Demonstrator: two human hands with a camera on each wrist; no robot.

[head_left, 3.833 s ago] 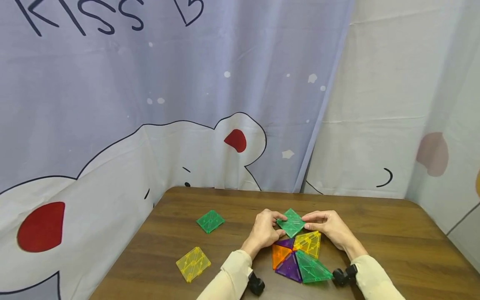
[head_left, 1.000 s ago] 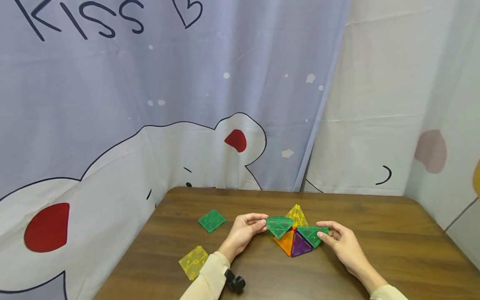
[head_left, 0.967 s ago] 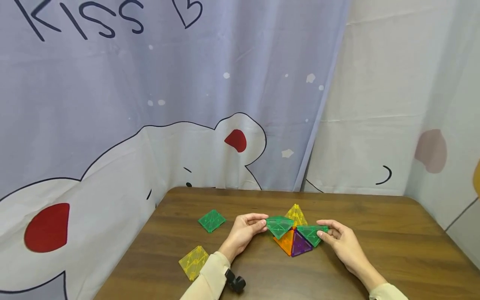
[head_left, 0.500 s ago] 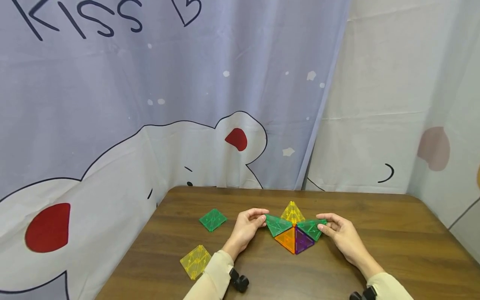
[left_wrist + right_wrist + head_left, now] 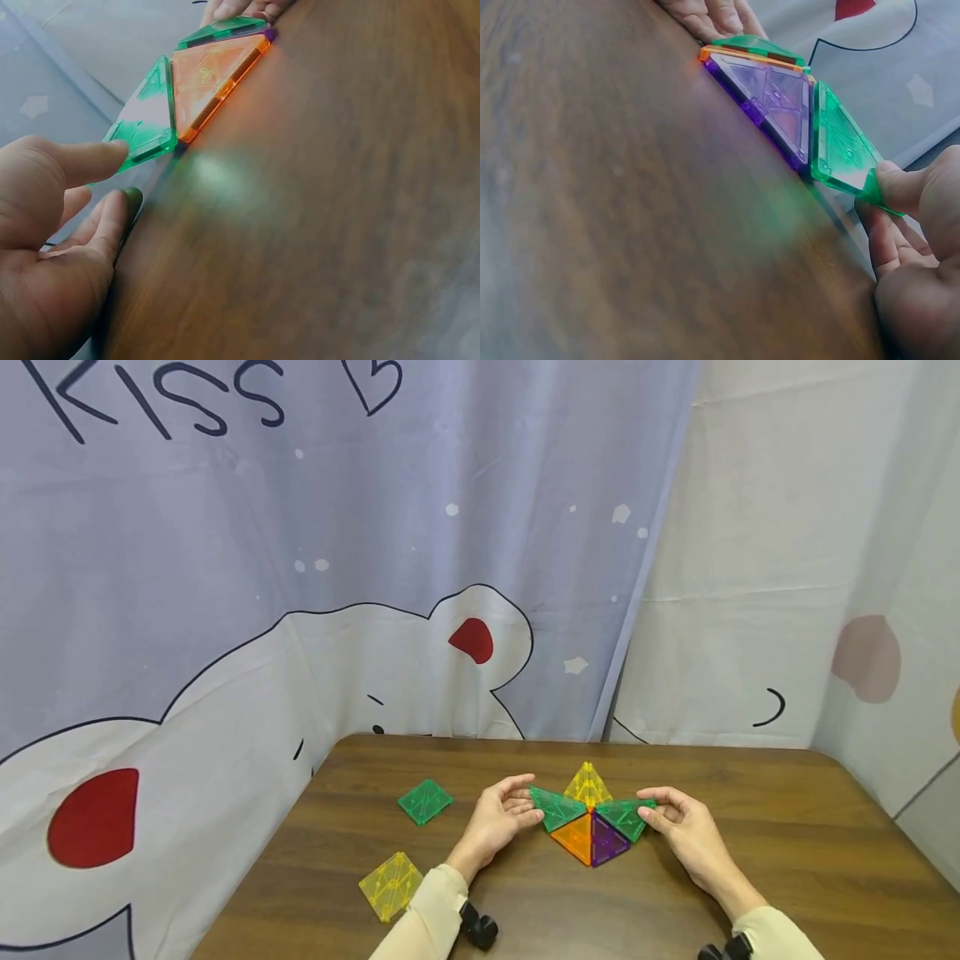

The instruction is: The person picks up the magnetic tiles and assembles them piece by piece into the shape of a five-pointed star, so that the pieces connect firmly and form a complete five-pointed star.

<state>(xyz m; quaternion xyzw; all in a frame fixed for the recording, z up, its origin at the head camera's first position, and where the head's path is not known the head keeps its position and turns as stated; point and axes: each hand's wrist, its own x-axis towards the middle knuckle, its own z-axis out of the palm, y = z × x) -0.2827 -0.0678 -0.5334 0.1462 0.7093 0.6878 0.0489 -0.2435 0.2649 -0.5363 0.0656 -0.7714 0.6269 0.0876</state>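
Translucent magnetic tiles form a small raised pyramid-like build on the table. An orange triangle tile [image 5: 574,839] and a purple triangle tile [image 5: 607,840] face the front, and a yellow tile [image 5: 588,785] stands behind. Two green tiles spread out at the sides like wings. My left hand [image 5: 497,823] is beside the left green tile [image 5: 557,809], thumb and fingers spread apart. In the left wrist view the thumb overlaps that tile's corner, with the fingers lower and apart. My right hand [image 5: 688,837] pinches the outer corner of the right green tile [image 5: 624,818] between thumb and fingers.
A loose green square tile [image 5: 425,802] lies flat on the left of the wooden table [image 5: 570,918]. A yellow square tile [image 5: 391,887] lies nearer, close to the left sleeve [image 5: 429,906]. A printed curtain [image 5: 375,527] hangs behind the table.
Flat tiles around the hands have become a raised build with green wings. In the last half second the left thumb and fingers have parted from their pinch. The right hand stays on its tile.
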